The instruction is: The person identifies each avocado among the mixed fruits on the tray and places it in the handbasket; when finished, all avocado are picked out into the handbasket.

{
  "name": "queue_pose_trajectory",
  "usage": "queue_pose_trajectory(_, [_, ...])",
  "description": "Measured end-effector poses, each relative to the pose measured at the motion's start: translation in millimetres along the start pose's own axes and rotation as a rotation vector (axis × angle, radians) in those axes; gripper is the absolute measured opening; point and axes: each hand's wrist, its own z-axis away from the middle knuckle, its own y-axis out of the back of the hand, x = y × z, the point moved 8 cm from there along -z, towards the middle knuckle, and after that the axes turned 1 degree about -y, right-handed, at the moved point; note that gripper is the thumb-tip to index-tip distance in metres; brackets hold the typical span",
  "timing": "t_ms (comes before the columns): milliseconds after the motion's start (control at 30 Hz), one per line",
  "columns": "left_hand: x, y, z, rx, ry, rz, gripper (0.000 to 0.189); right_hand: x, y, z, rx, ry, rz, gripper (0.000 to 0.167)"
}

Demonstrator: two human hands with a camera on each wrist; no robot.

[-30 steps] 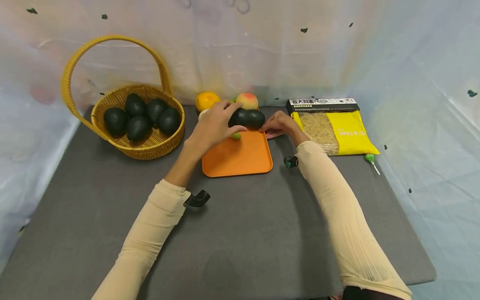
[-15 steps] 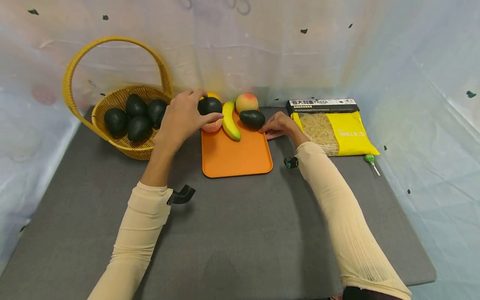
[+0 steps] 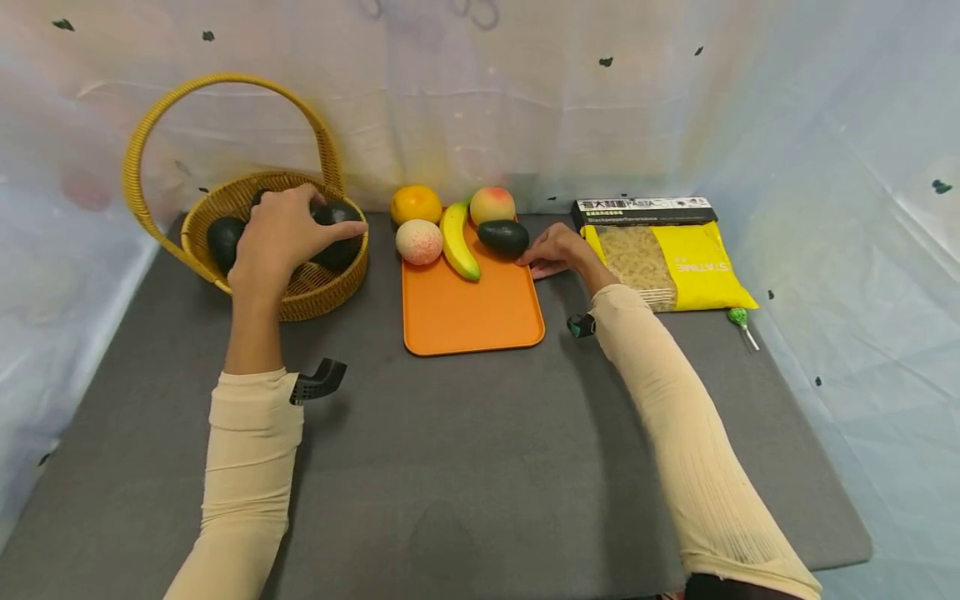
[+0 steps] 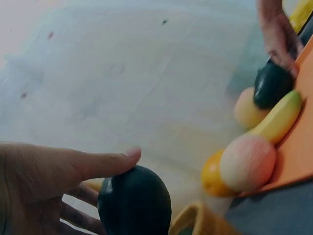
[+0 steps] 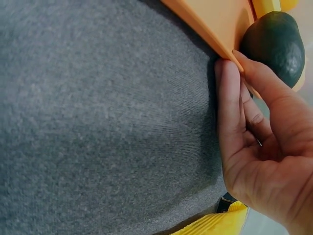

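My left hand point(image 3: 279, 232) is over the yellow wicker basket point(image 3: 318, 304) and holds a dark green avocado point(image 4: 134, 203) between thumb and fingers. More avocados, such as one on the left side point(image 3: 224, 242), lie in the basket, partly hidden by the hand. My right hand point(image 3: 561, 248) pinches the right rim of the orange tray point(image 3: 472, 317), as the right wrist view shows. Beside those fingertips another avocado point(image 3: 503, 238) lies on the tray. A banana point(image 3: 459, 242), a pale pink-speckled peach point(image 3: 419, 242), an orange point(image 3: 416, 205) and a second peach point(image 3: 492, 205) sit around the tray's far end.
Right of the tray lies a yellow pasta bag point(image 3: 682, 267) with a black pasta box point(image 3: 645, 211) behind it. A green lollipop point(image 3: 739, 317) is near the bag's lower right corner. The basket's tall handle point(image 3: 133, 171) arches upward. A pale curtain point(image 3: 525, 100) hangs behind the grey table point(image 3: 480, 467).
My left hand has carried an avocado leftward from above the tray to the basket, uncovering the fruit there. The right hand has stayed at the tray's rim.
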Motion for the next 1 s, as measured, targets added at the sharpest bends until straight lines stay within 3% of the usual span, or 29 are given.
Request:
queue_pose_trajectory(167, [-32.6,5.2,-2.8,-0.036,0.058,-0.044,0.101,1,2,-0.2,0.015,0.009,-0.002,0.019])
queue_pose_trajectory(500, [-86.3,-13.9,1.3,-0.144,0.141,-0.118,0.096,2,-3,-2.1,-0.005,-0.020,-0.006,0.020])
queue_pose_trajectory(633, [-94.6,-16.1,1.3,-0.125,0.165,-0.105,0.075,3,0,-1.8,0.013,-0.024,-0.001,0.019])
queue_pose_trajectory(833, [-95.6,-12.8,-1.7,-0.083,0.101,-0.098,0.048,1,1,-2.9,0.017,-0.003,-0.005,0.020])
queue_pose_trajectory(1000, [-97.6,-15.2,-2.8,-0.116,0.093,-0.090,0.052,1,2,-2.0,0.013,0.004,-0.007,0.019])
